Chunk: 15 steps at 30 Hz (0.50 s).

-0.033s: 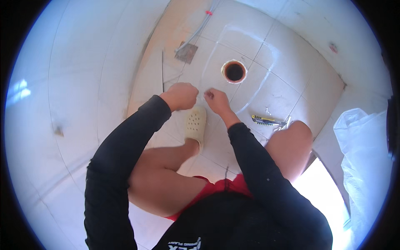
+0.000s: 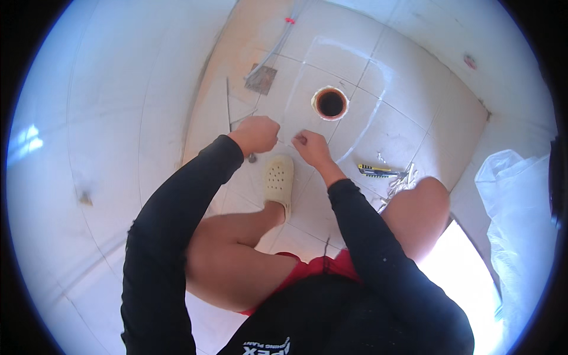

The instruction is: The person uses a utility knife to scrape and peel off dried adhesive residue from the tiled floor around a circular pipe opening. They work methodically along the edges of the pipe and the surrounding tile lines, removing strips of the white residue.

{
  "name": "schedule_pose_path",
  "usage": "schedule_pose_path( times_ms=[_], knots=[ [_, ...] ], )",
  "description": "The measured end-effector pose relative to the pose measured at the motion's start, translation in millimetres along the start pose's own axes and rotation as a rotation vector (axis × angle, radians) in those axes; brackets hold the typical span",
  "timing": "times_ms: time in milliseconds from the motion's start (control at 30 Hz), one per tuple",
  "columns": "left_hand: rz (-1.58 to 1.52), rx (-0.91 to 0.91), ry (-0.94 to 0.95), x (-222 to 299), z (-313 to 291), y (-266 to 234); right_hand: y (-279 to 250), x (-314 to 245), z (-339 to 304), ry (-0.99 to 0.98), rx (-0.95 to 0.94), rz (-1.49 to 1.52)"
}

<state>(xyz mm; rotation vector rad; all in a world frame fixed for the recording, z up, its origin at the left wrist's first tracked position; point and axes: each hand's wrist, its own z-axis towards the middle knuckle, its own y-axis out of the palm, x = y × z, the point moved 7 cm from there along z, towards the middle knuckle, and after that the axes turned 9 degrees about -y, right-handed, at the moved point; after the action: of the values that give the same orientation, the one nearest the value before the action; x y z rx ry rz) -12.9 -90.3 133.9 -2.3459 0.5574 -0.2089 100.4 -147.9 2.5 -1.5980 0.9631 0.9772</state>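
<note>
My left hand (image 2: 257,135) is closed with its fingertips pinched, held above the tiled floor left of the middle. Facing it across a small gap is my right hand (image 2: 312,148), also closed, thumb against curled fingers. A faint pale line shows in the gap, but what either hand holds is too small to make out. Beyond the right hand, an open orange pipe end (image 2: 331,103) with a pale rim sits in the floor. A whitish outline (image 2: 368,123) is marked on the tiles around it. Below the hands is my foot in a cream clog (image 2: 278,180).
A yellow-and-black utility knife (image 2: 378,171) lies near my right knee beside pale scraps (image 2: 403,180). At the far left are a square drain cover (image 2: 261,79), grey cables (image 2: 278,48) and a thin rod (image 2: 228,105). Translucent plastic sheeting (image 2: 515,219) hangs at right.
The view has shifted slightly. My hands stay closed and nearly in place, the right one a little lower. A small dark object now shows below my left wrist, and more scraps show by my right knee.
</note>
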Motion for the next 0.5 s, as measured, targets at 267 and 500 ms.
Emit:
schedule_pose_path(
  times_ms=[267,500],
  knots=[
    [-0.353,0.362,0.007,-36,147,19,-87,63,-79,0.424,0.322,-0.143],
    [-0.555,0.485,0.207,-6,206,-24,-139,81,-174,0.745,0.928,-0.458]
  ],
)
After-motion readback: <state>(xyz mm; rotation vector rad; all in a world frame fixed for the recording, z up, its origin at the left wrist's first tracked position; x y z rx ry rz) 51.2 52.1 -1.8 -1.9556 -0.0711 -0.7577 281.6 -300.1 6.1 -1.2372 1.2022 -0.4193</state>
